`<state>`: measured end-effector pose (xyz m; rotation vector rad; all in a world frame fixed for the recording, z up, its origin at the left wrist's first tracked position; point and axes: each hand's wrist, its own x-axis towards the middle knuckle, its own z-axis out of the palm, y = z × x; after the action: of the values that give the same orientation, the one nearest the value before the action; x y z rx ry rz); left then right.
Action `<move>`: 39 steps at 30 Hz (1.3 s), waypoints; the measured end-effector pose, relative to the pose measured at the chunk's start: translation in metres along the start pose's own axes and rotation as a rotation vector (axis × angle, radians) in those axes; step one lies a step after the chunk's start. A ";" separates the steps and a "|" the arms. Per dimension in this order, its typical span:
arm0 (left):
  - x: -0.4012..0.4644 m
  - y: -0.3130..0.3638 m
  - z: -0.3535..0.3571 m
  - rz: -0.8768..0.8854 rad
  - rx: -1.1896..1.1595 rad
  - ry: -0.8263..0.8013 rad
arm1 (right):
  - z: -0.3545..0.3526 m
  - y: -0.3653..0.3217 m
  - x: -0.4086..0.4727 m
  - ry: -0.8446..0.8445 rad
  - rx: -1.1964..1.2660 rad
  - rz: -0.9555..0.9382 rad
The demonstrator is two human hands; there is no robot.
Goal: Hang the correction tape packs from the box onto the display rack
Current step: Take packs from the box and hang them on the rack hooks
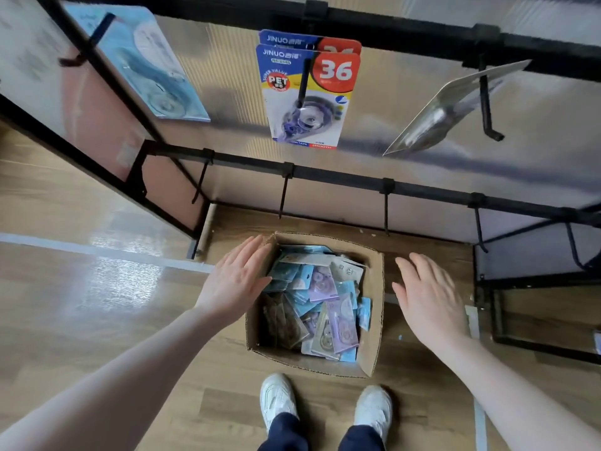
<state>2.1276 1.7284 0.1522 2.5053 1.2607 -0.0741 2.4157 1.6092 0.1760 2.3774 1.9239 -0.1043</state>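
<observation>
The person stands over an open cardboard box (374,307) on the wood floor (97,320), white shoes (278,398) just behind it. The box is heaped with loose correction tape packs (320,297), blue and purple cards lying every which way. Both arms reach down. The left hand (235,281) is spread flat, palm down, fingers straight, over the box's left rim, gripping nothing; whether it actually touches the cardboard I cannot tell. The right hand (429,297) is likewise flat and empty, fingers straight and together, hovering beside the box's right wall, apart from it.

Right behind the box rises the display rack (406,30), black bars with pegs against a translucent ribbed panel. On the upper bar two JINUO packs (309,102) hang one behind the other on a peg, the front one showing a big "36". To the left a pale blue pack (153,66) hangs on another peg, blurred; to the right a pack (455,105) hangs turned edge-on and glaring. The pegs on the lower bar (325,172) hold nothing
</observation>
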 end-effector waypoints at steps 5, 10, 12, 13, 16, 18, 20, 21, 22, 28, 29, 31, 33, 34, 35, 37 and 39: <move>0.004 -0.006 0.038 -0.008 -0.019 -0.014 | 0.043 -0.008 0.002 -0.100 0.055 -0.005; 0.000 -0.006 0.091 -0.078 -0.056 -0.109 | 0.091 -0.014 0.006 -0.195 0.103 -0.030; -0.003 -0.003 0.114 -0.092 -0.066 -0.118 | 0.111 -0.014 0.006 -0.243 0.113 -0.035; -0.005 -0.001 0.125 -0.091 -0.071 -0.118 | 0.121 -0.014 0.006 -0.264 0.122 -0.034; -0.012 0.004 0.158 -0.109 -0.086 -0.140 | 0.147 -0.014 0.005 -0.333 0.144 -0.029; -0.016 0.006 0.179 -0.123 -0.100 -0.159 | 0.164 -0.014 0.006 -0.368 0.158 -0.034; -0.020 0.007 0.198 -0.138 -0.104 -0.186 | 0.182 -0.015 0.008 -0.398 0.161 -0.037; -0.022 0.006 0.207 -0.146 -0.108 -0.201 | 0.191 -0.016 0.010 -0.412 0.160 -0.035; -0.023 0.004 0.215 -0.153 -0.110 -0.215 | 0.199 -0.017 0.011 -0.424 0.159 -0.034; -0.021 -0.008 0.248 -0.209 -0.095 -0.248 | 0.234 -0.026 0.023 -0.469 0.119 -0.050; -0.017 -0.010 0.251 -0.215 -0.093 -0.243 | 0.239 -0.027 0.026 -0.470 0.105 -0.056; -0.005 -0.014 0.254 -0.212 -0.082 -0.237 | 0.248 -0.028 0.032 -0.471 0.103 -0.056; 0.008 -0.019 0.258 -0.201 -0.069 -0.219 | 0.257 -0.030 0.039 -0.489 0.128 -0.030; 0.015 -0.022 0.260 -0.203 -0.065 -0.208 | 0.261 -0.031 0.042 -0.500 0.142 -0.014; 0.022 -0.024 0.262 -0.214 -0.062 -0.205 | 0.266 -0.032 0.045 -0.510 0.152 0.004; 0.033 -0.030 0.269 -0.257 -0.071 -0.225 | 0.276 -0.035 0.050 -0.528 0.169 0.033; 0.041 -0.036 0.276 -0.297 -0.098 -0.249 | 0.286 -0.037 0.055 -0.517 0.185 0.049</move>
<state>2.1518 1.6920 -0.1259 2.1313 1.4772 -0.3730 2.3900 1.6397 -0.1150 2.2015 1.6628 -0.8348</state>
